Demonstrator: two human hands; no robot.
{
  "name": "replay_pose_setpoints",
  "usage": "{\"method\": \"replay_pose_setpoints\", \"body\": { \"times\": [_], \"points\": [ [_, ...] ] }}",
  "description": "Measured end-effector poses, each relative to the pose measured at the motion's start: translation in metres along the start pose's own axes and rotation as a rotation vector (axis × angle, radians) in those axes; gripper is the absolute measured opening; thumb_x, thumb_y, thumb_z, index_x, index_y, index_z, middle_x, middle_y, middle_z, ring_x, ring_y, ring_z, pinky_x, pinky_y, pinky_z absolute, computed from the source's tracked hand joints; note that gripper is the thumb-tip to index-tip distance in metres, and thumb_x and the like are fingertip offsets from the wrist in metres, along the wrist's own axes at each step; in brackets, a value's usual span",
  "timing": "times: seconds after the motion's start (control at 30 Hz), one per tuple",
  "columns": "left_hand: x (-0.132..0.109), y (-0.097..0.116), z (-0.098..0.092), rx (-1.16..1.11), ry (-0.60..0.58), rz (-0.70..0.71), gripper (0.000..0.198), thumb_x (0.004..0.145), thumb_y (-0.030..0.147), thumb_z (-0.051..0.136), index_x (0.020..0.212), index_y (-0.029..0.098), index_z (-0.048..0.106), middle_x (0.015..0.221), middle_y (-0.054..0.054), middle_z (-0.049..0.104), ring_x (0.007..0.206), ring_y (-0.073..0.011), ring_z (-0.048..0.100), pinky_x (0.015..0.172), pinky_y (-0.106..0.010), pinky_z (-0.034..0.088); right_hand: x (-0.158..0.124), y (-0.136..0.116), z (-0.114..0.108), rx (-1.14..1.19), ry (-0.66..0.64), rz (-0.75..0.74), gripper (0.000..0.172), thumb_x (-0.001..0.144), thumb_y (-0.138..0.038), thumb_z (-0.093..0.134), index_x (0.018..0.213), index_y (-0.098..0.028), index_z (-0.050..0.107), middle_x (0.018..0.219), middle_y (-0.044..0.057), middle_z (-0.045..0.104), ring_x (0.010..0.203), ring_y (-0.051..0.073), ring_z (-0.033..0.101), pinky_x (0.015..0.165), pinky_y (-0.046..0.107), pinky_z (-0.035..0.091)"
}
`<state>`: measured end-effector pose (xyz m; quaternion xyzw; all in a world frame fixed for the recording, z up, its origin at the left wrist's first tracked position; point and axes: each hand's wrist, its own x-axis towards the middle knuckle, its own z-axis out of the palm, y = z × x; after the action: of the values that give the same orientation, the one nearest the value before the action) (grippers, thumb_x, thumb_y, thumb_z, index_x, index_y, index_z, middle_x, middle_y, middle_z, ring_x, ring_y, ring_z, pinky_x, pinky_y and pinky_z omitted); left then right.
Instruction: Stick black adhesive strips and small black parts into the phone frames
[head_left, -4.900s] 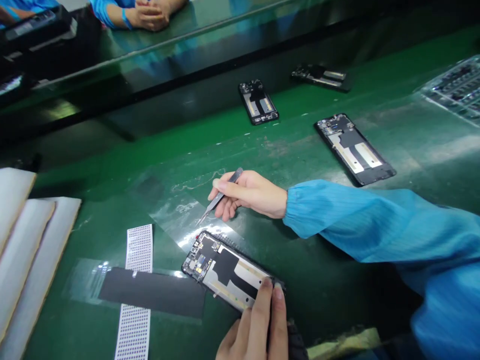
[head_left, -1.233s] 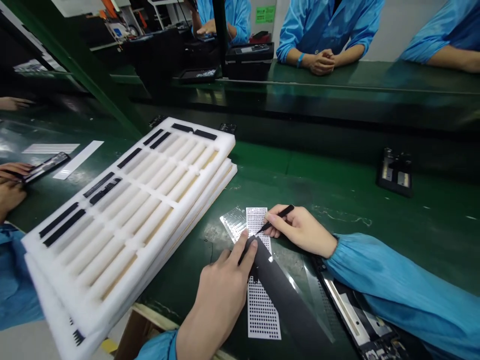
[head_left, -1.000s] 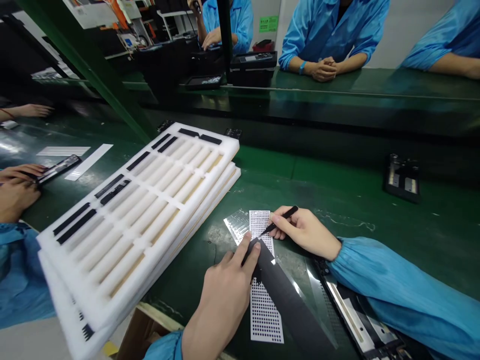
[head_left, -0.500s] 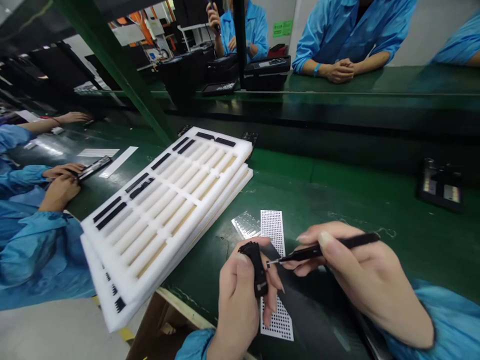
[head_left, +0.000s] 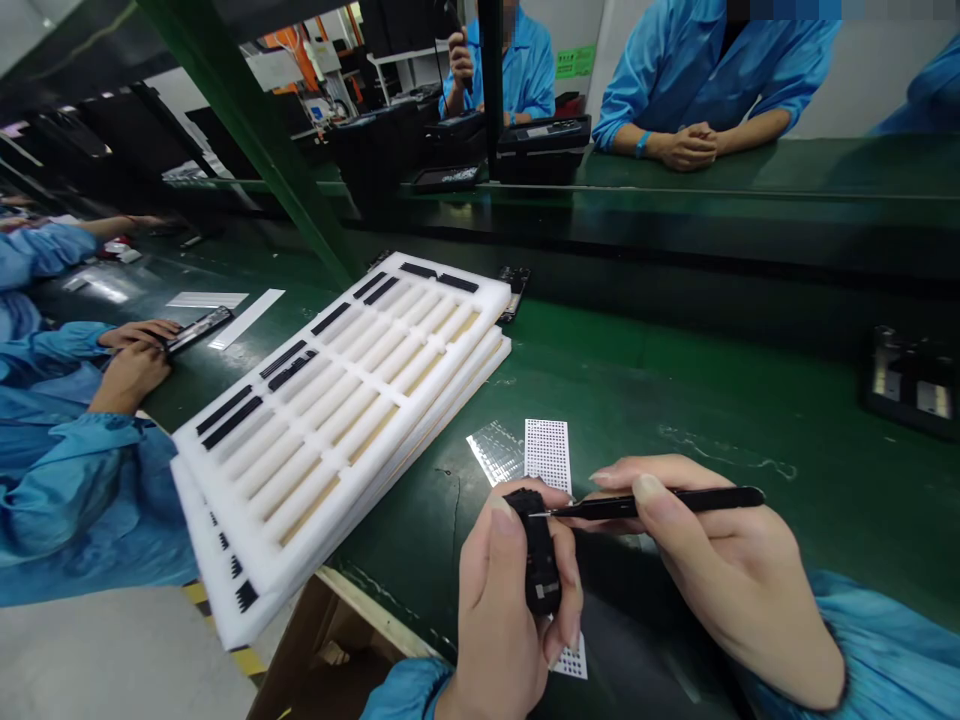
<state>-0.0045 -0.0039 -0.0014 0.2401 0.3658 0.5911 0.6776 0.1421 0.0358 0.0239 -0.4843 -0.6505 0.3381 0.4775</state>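
My left hand (head_left: 499, 600) grips a small black plastic part (head_left: 541, 560), its fingers wrapped round the sides. My right hand (head_left: 720, 560) pinches black tweezers (head_left: 675, 500) that point left. The tweezers' fine metal tip meets the upper part of the black piece; whether anything sits at the tip is too small to tell. Under and behind my left hand lies a white sheet dotted with small black pieces (head_left: 547, 448), its middle hidden by the hand. A clear sheet with a grid pattern (head_left: 495, 455) lies beside it on the green table (head_left: 420, 545).
White foam trays (head_left: 442, 395) are stacked to the left, the top one holding several black strips in its slots. A black device part (head_left: 911, 385) lies at the right. Co-workers' hands (head_left: 142, 350) work at the left; another person's clasped hands (head_left: 686, 147) rest across the bench. A cardboard box (head_left: 315, 640) stands below the edge.
The tweezers' tip, which held a tiny dark piece beside the black part, now touches that part. My left hand has turned the part a little and moved slightly right in view.
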Motion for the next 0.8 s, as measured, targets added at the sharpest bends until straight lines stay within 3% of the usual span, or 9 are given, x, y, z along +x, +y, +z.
{"method": "replay_pose_setpoints", "body": {
  "times": [0.23,0.4,0.6,0.7,0.8],
  "points": [
    [-0.001,0.006,0.002,0.029,-0.006,-0.034,0.045,0.101,0.057,0.041,0.106,0.019,0.064,0.067,0.003,0.056,0.035,-0.0009,0.037,0.031,-0.012,0.022,0.0,0.0,0.0,-0.04,-0.007,-0.069,0.029,0.1,-0.031,0.056,0.084,-0.027,0.079,0.093,0.0,0.079,0.086,0.011,0.076,0.078,0.011,0.058],
    [-0.002,0.011,0.002,0.02,-0.006,-0.091,0.029,0.096,0.045,0.055,0.105,0.019,0.064,0.07,0.004,0.055,0.039,-0.0012,0.04,0.035,-0.013,0.02,-0.004,0.004,0.001,-0.057,0.018,-0.135,0.018,0.099,-0.025,0.059,0.095,-0.028,0.077,0.094,-0.002,0.079,0.087,0.01,0.076,0.081,0.01,0.057],
    [-0.002,0.007,0.002,-0.007,0.015,-0.092,0.026,0.098,0.037,0.047,0.104,0.017,0.063,0.067,0.003,0.053,0.04,-0.0031,0.039,0.036,-0.016,0.019,-0.007,0.005,0.003,-0.045,-0.015,-0.181,0.017,0.099,-0.026,0.059,0.099,-0.028,0.076,0.094,0.0,0.08,0.087,0.013,0.077,0.079,0.015,0.06],
    [-0.004,0.016,0.001,-0.002,0.128,-0.001,0.021,0.098,0.036,0.05,0.105,0.019,0.061,0.068,0.004,0.052,0.043,-0.0046,0.041,0.039,-0.016,0.027,-0.002,0.003,-0.008,0.004,0.043,-0.073,0.018,0.099,-0.034,0.059,0.097,-0.028,0.076,0.091,0.002,0.079,0.082,0.018,0.077,0.074,0.023,0.064],
    [-0.01,0.034,-0.013,0.179,0.299,0.155,0.017,0.097,0.036,0.056,0.109,0.023,0.058,0.076,0.004,0.056,0.051,-0.0072,0.048,0.044,-0.018,0.038,0.005,0.006,-0.025,0.08,0.101,0.134,0.03,0.098,-0.043,0.058,0.085,-0.023,0.076,0.093,0.008,0.077,0.076,0.024,0.077,0.069,0.034,0.067]
  ]
}}
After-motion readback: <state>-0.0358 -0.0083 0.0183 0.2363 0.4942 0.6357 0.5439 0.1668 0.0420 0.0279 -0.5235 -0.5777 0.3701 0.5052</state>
